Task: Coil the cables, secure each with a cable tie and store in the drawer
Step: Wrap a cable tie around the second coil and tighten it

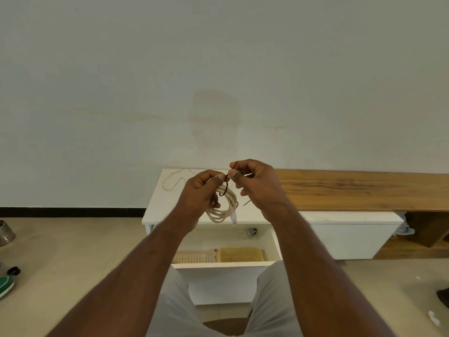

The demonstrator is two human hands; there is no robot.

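My left hand [202,190] grips a coiled white cable [223,207] that hangs below it, its clear plug [233,218] pointing down. A thin black cable tie [226,188] loops around the coil at the top. My right hand [256,184] pinches the tie's end between thumb and fingers, just right of the left hand. Both hands are held above the white cabinet top [155,210]. Below them the drawer [226,263] stands open. A second thin loose cable [173,182] lies on the cabinet top at the back left.
Inside the drawer sit a pale perforated basket [194,258] and a yellow container [240,254]. A wooden shelf [364,189] runs right of the cabinet. A metal pot [6,233] and a green bottle [7,283] sit on the floor at left. My knees frame the drawer front.
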